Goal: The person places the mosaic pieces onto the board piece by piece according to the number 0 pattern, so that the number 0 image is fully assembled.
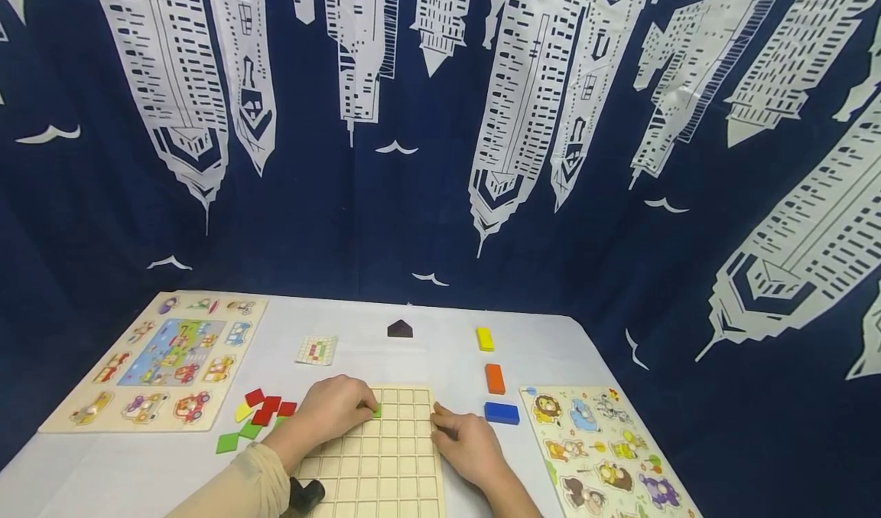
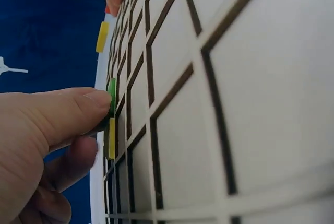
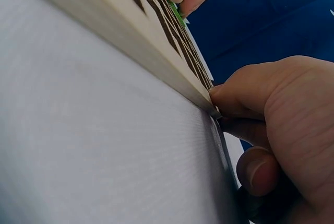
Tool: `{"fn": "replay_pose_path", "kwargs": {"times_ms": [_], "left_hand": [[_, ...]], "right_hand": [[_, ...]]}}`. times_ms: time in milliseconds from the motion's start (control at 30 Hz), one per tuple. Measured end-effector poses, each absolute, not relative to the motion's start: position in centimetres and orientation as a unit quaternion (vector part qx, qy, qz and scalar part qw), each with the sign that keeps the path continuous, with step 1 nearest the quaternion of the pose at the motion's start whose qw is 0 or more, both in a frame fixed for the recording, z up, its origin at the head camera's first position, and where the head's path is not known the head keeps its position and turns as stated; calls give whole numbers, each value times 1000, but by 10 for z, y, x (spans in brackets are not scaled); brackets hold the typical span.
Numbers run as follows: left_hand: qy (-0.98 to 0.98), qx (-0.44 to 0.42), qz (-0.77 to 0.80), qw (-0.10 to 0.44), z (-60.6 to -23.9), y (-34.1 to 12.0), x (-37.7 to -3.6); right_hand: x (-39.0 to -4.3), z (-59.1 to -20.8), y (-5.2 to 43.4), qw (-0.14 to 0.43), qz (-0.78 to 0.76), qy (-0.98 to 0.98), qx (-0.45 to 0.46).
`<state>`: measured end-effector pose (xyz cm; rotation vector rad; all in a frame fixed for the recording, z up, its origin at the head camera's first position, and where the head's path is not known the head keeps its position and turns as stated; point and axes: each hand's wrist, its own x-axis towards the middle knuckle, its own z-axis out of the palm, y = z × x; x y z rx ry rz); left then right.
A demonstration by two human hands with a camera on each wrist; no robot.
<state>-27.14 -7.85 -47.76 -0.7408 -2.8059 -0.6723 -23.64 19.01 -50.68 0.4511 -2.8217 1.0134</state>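
Note:
A pale wooden grid board [image 1: 369,468] lies on the white table, its squares bordered by raised strips. My left hand [image 1: 333,407] pinches a small green square tile [image 1: 377,410] between thumb and fingers at the board's far left part. In the left wrist view the green tile [image 2: 112,94] stands out above the grid, and a yellow tile [image 2: 111,138] sits beside it. My right hand [image 1: 469,443] holds the board's right edge; in the right wrist view its thumb [image 3: 222,96] is on the edge with a finger beneath.
Loose red, green and yellow tiles [image 1: 227,443] lie left of the board. A pattern card [image 1: 307,351] and dark block [image 1: 400,329] are behind. Yellow [image 1: 485,340], orange [image 1: 495,379] and blue [image 1: 502,413] blocks stand right. Picture puzzles flank them: vehicles [image 1: 230,376], animals [image 1: 585,449].

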Motion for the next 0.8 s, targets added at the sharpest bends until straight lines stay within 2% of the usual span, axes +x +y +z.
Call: {"fn": "replay_pose_path", "kwargs": {"times_ms": [133,300,500,633,800], "left_hand": [[-939,-240,-230,88,-472,-88,-267],[-939,-133,-288,136,-449,-122,-253],[-945,-38,-297,131,-438,-170,-221],[-948,-18,-299,108,-452,-187,-207],[-951,-48,-306,23,-476,-198,-199]], "right_hand": [[-237,-507,189,56,333,-930,148],[-237,-508,187,54,337,-928,148],[-235,-505,191,59,331,-931,141],[-235,-504,193,58,332,-932,136],[-236,-507,192,49,339,-929,142]]}}
